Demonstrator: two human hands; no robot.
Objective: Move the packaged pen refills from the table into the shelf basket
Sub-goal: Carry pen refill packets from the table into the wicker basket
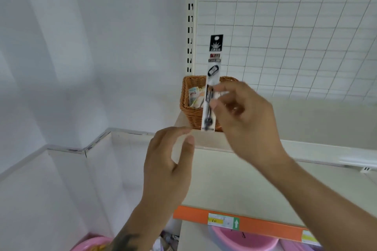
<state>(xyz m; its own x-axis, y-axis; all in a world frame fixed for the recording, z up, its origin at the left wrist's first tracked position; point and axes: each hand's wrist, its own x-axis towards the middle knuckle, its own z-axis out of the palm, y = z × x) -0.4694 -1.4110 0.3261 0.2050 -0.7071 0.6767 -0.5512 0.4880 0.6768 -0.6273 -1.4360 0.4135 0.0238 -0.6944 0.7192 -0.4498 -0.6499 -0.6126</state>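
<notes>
Pinching refill pack [212, 79] upright before wicker basket [188, 112] — right hand [244, 116], left hand [169, 161] grip spread, seemingly empty.

Pink basins [240, 240] under orange price rail [255, 225]

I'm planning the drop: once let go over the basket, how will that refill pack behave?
The refill pack probably stays fairly stiff: it stands upright, pinched low by the right hand. Likely light. Tall and narrow, it may lean against the basket rim.
</notes>
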